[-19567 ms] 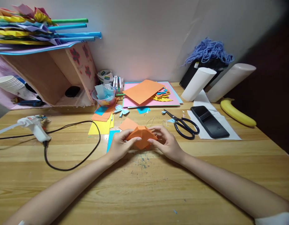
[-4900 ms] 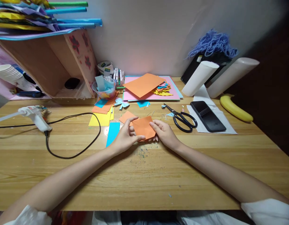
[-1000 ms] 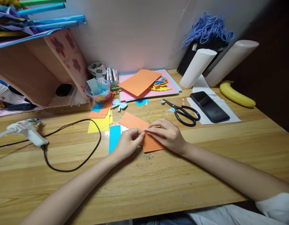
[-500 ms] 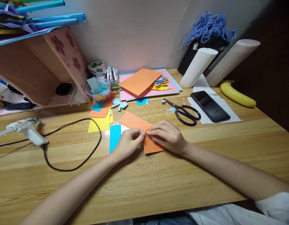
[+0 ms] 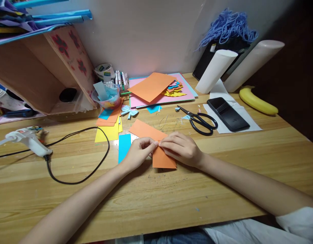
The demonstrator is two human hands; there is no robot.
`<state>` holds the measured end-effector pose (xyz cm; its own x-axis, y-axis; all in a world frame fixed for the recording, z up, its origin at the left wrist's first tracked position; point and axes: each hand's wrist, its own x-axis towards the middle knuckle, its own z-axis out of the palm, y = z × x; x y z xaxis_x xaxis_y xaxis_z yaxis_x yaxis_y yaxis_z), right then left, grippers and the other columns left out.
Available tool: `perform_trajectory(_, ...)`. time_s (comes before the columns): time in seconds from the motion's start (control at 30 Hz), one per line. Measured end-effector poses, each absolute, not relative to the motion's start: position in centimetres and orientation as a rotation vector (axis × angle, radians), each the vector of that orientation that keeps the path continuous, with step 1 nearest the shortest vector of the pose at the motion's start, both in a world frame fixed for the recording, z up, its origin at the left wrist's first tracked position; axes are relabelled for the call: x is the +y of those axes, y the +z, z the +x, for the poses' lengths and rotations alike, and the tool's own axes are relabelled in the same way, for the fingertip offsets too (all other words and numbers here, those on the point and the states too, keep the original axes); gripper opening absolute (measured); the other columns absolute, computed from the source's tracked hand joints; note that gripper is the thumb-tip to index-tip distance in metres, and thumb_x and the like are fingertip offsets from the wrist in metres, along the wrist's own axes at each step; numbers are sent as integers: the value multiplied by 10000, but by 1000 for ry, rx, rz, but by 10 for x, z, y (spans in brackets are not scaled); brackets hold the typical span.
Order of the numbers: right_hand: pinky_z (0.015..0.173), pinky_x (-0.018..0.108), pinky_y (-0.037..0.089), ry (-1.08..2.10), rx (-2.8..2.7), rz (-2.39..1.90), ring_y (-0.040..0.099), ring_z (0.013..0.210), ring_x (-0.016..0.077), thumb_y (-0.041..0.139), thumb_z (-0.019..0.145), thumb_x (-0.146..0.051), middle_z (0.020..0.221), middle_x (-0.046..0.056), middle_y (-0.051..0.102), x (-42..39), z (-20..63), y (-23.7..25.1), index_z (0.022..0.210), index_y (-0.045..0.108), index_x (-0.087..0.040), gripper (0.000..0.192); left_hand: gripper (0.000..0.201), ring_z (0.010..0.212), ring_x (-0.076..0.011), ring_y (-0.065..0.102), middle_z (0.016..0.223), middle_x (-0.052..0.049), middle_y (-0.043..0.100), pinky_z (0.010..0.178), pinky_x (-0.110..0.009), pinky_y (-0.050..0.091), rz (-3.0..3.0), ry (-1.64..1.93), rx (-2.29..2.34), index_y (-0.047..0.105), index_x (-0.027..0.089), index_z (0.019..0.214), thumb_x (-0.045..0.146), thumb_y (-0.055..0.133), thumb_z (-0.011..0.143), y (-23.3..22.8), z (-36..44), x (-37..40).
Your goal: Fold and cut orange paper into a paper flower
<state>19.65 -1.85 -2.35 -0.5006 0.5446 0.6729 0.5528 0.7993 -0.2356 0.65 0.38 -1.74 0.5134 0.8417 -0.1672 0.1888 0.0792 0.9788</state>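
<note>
A piece of orange paper [image 5: 163, 158] is pinched at its upper edge between both hands, just above the table. My left hand [image 5: 140, 152] is closed on its left side, thumb and finger pressed together. My right hand [image 5: 183, 149] grips the same edge from the right, its fingers bent over the paper and partly hiding it. Behind the hands lies an orange strip [image 5: 146, 129] on the table. A blue paper strip [image 5: 124, 146] rests beside my left hand, partly behind it.
Black-handled scissors [image 5: 198, 120] and a phone [image 5: 228, 114] lie to the right, near a banana [image 5: 258, 100]. On the left are a glue gun [image 5: 29, 140] with a looping cord and a cardboard box [image 5: 77, 64]. Paper sheets [image 5: 138, 101] and a plastic cup [image 5: 107, 96] stand at the back.
The held orange paper has turned slightly, its lower edge now more level and shifted a little left. Both hands keep their pinch at nearly the same spot.
</note>
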Motion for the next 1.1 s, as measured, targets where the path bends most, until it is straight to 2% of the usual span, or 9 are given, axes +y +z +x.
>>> perform_trajectory(0.4,725,343,516,103,-2161,-834,595,826,179,526,838,-142,890,59,678,-18,200,-27,1014,627,-222,218,314,526,-77,383,552,39,437,511,-199,317,1473,751,1046,501,150,597,385,527,804,-19,8,5)
perform_trajectory(0.9,657,314,539,-128,-2282,-670,625,817,182,512,842,-95,887,66,709,-19,202,-32,1039,615,-188,241,310,573,-95,476,636,-7,564,521,-210,333,1417,715,1081,566,123,687,419,573,779,-23,9,1)
perform_trajectory(1.0,682,319,524,-42,-2245,-692,612,788,176,542,818,-86,868,70,705,-18,201,-31,1048,607,-173,254,305,568,-93,485,634,-7,568,520,-206,343,1385,731,1059,557,124,686,415,584,773,-24,9,1)
perform_trajectory(1.1,731,330,501,210,-2110,-848,595,785,168,581,808,-152,863,53,689,-16,198,-27,1031,611,-195,229,299,570,-94,494,644,-11,576,523,-206,359,1383,738,1033,557,126,697,413,582,777,-24,8,0)
